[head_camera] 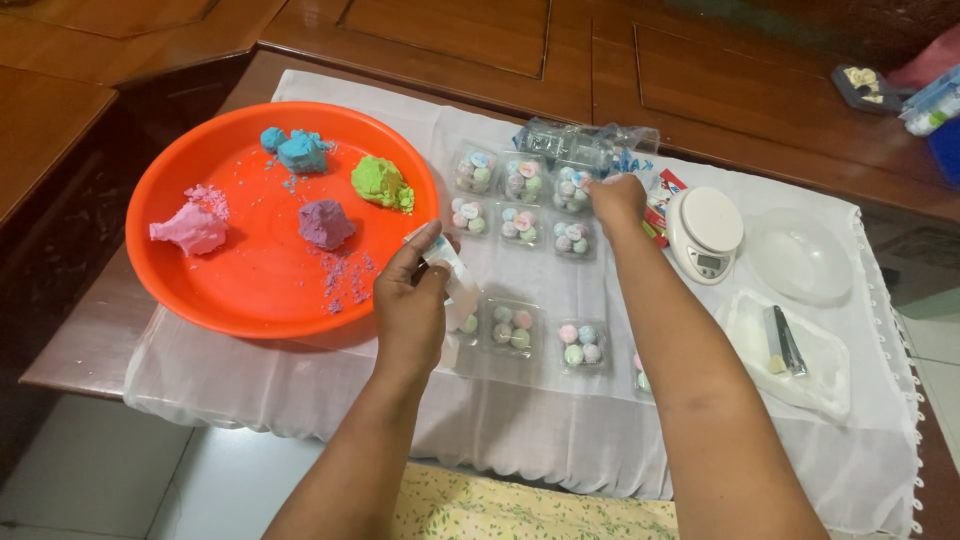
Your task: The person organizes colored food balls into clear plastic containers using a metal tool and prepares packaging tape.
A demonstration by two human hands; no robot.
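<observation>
Left hand (410, 300) grasps a white strip (447, 262) beside the orange tray (200, 290); right hand (617, 197), fingers curled, touches a far clear box (573, 188) of pastel balls.

Trays of dough balls between the two hands

The left hand (408, 305) holds a sticker strip (447, 262) beside the basin (180, 270); the right hand (616, 198) rests on a back-row tray (572, 190), with the kitchen scale (704, 232) to its right.
</observation>
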